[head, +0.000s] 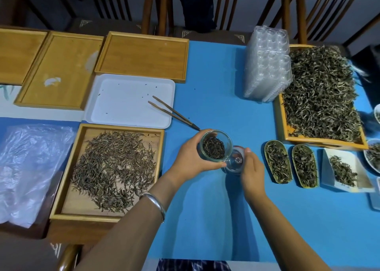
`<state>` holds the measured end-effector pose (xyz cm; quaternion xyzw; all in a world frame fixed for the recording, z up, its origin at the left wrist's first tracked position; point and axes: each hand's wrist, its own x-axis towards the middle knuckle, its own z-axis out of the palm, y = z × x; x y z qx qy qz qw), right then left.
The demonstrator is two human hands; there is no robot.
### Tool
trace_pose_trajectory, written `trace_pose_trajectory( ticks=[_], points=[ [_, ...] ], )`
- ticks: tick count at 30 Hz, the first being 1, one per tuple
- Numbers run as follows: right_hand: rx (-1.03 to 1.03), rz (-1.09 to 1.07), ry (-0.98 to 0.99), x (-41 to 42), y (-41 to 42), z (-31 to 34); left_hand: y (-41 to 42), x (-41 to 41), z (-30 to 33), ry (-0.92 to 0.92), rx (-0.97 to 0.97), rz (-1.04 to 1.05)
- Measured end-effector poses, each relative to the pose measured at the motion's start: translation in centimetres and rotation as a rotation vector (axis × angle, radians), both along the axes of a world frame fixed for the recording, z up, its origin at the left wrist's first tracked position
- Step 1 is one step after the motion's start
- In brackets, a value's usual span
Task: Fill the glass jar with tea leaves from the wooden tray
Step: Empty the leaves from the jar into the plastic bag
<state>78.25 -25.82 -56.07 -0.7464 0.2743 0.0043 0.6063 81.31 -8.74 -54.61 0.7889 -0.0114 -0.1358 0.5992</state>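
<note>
My left hand (190,157) grips a small glass jar (216,145) holding dark tea leaves, lifted slightly above the blue table. Just to its right, my right hand (251,168) holds the jar's clear glass lid (234,160), which touches the jar's lower right side. The wooden tray (67,190) with thin grey-brown tea leaves (115,172) lies to the left of both hands, at the table's front left.
Wooden tongs (172,112) rest across a white plastic tray (127,100). Empty wooden trays (141,55) line the back left. Stacked clear plastic containers (267,65), a big tray of loose leaves (320,98), two brass scoops (277,164) and white dishes sit right. A plastic bag (26,164) lies left.
</note>
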Motion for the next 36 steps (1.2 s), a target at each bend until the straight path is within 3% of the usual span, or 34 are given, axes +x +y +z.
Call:
trace_pose_trajectory(
  ticks=[14, 19, 25, 29, 36],
  points=[
    [-0.084, 0.088, -0.079, 0.1, -1.8, 0.5, -0.1, -0.2, 0.8, 0.038, -0.045, -0.013],
    [-0.408, 0.395, -0.221, -0.8, -1.5, 2.2, 0.4, -0.5, 1.4, 0.162, -0.073, -0.078],
    [-0.318, 0.594, -0.288, -0.1, 1.3, 3.2, 3.7, -2.9, 1.2, 0.242, -0.011, -0.011],
    [-0.172, 0.537, -0.248, 0.7, 2.5, 2.8, 4.9, -3.9, 1.9, 0.292, -0.052, 0.034],
    [-0.188, 0.492, -0.26, 0.9, 2.6, 2.7, 10.7, -5.9, 5.8, 0.196, -0.083, 0.253]
  ],
)
